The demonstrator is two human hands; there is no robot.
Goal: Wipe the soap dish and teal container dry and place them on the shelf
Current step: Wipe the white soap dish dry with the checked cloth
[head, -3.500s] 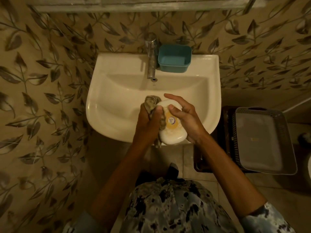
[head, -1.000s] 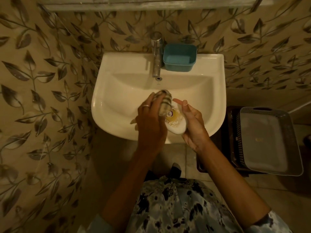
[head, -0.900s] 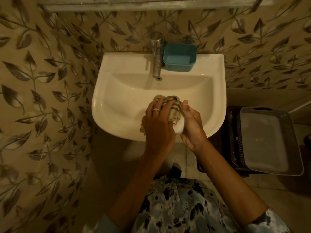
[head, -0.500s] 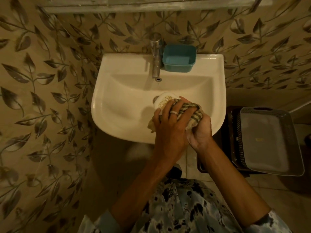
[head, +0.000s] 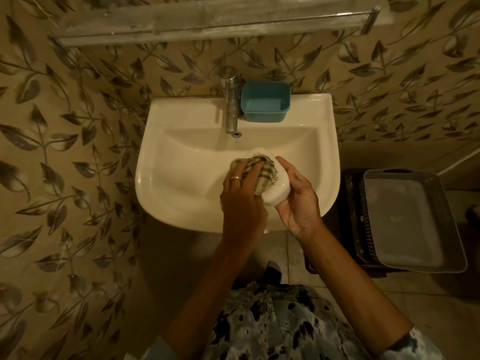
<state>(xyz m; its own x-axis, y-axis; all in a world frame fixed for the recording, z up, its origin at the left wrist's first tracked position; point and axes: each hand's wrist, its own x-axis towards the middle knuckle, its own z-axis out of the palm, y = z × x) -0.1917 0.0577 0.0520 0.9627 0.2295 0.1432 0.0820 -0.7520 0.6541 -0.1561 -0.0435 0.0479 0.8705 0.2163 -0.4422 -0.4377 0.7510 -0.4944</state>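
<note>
Over the sink basin, my right hand (head: pixel 298 201) cups a white oval soap dish (head: pixel 279 193) from the right side. My left hand (head: pixel 242 198) presses a checked cloth (head: pixel 263 175) onto the dish's upper face, so most of that face is hidden. The teal container (head: pixel 265 105), rectangular and open-topped, stands on the sink's back ledge just right of the tap, apart from both hands. A grey shelf (head: pixel 207 19) runs along the wall above the sink.
The white sink (head: pixel 181 178) is mounted on a leaf-patterned wall. A metal tap (head: pixel 231 110) rises at the back centre. To the right, on the floor side, a grey plastic tray (head: pixel 405 219) rests on a dark crate.
The dish has been turned in my right hand while the cloth in my left hand slid across it, first to the right, now back over the top face.
</note>
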